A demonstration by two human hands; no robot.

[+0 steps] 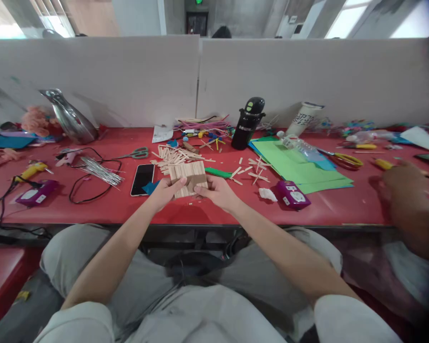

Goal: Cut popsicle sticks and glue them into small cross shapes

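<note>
At the center of the frame, we see a person's left hand (pixel 166 193) and right hand (pixel 218 193) gripping a panel of wooden strips (pixel 186 172) by its opposite sides above a red table (pixel 186 213). Both thumbs lie on the face of the panel, near a darker brown band (pixel 197 180); the other fingers are largely hidden from us, so we cannot tell how tightly they curl.

Just beyond the panel, we find a pile of loose sticks (pixel 175 155). A phone (pixel 143 180) and a blue scrap (pixel 150 188) lie beside the left hand, left of center; a green tool (pixel 218 172) lies just past the right. Right of center, we note crossed sticks (pixel 259 175), a purple box (pixel 293 195) and sheets of green paper (pixel 307 174), with a black bottle (pixel 243 133) upright behind. At the far right edge, we make out a co-worker's blurred hand (pixel 405 183).
</note>
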